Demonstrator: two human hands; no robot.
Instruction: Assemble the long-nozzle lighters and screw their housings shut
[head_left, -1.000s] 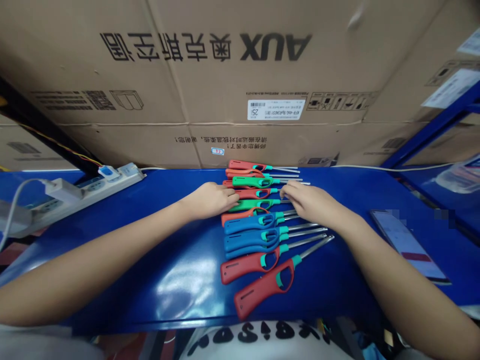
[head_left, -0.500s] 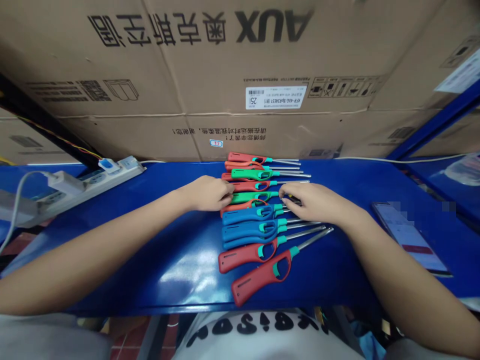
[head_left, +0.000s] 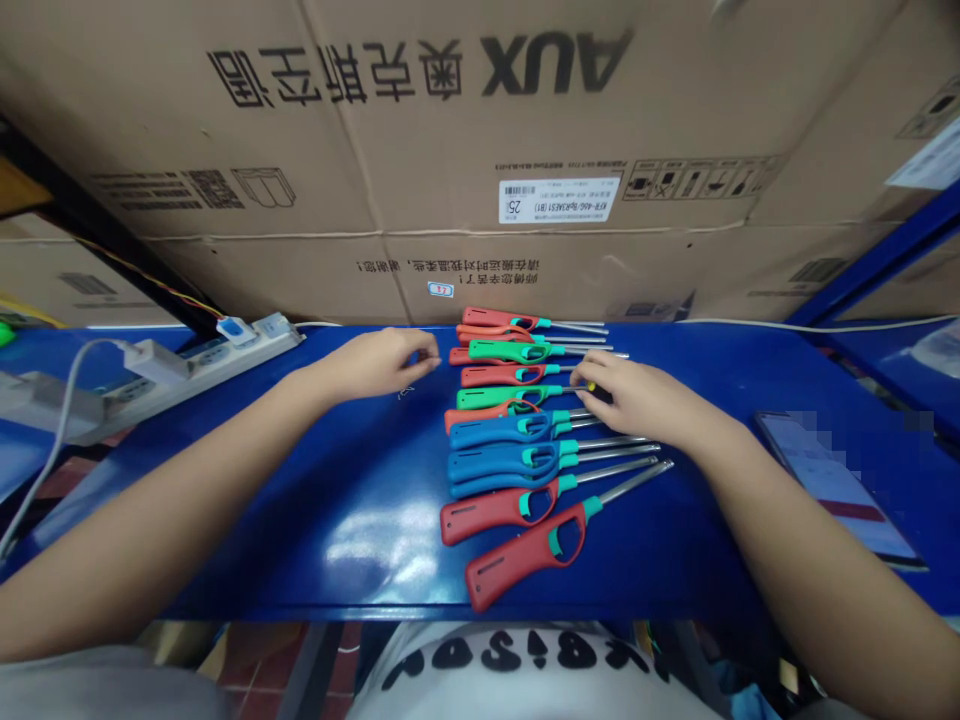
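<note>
Several long-nosed lighters lie side by side on the blue table, handles to the left and metal tubes to the right. Nearest is a red lighter (head_left: 517, 562), tilted; beyond it come another red one (head_left: 480, 512), blue lighters (head_left: 491, 465), an orange one, a green lighter (head_left: 480, 398) and more red and green ones. My left hand (head_left: 394, 362) hovers left of the handles, fingers curled and apart, holding nothing. My right hand (head_left: 626, 392) is over the tubes in the middle of the row, thumb and fingers closed around something small with a yellow end.
A large cardboard box (head_left: 435, 180) stands behind the table (head_left: 360, 560). At the left lies a white power strip (head_left: 202, 365) with plugs and cables. A phone (head_left: 840, 490) lies under and beside my right forearm.
My left hand has let go of the lighter handles and moved left and slightly away from me. My right hand has stayed near the tubes; the yellow end now shows more clearly.
</note>
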